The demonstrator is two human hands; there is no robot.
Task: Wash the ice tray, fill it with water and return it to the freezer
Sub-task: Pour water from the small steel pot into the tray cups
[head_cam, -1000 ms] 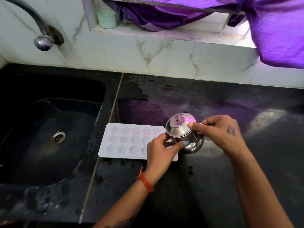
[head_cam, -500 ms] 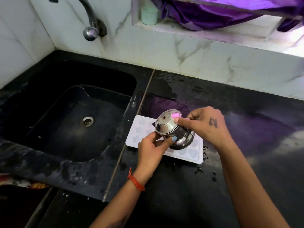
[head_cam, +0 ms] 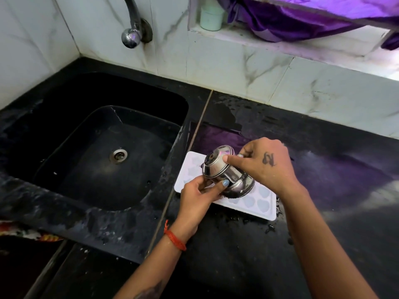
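Lengthwise, the ice tray (head_cam: pixel 262 205) slants from sink (head_cam: pixel 64 190) toward lower right.

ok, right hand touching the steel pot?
Touching. The head view shows the right hand with its index finger laid across the tilted steel pot's base, other fingers behind it; the pot is held over the ice tray.

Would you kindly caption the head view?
Both hands tip a steel pot over a white ice tray beside the sink.
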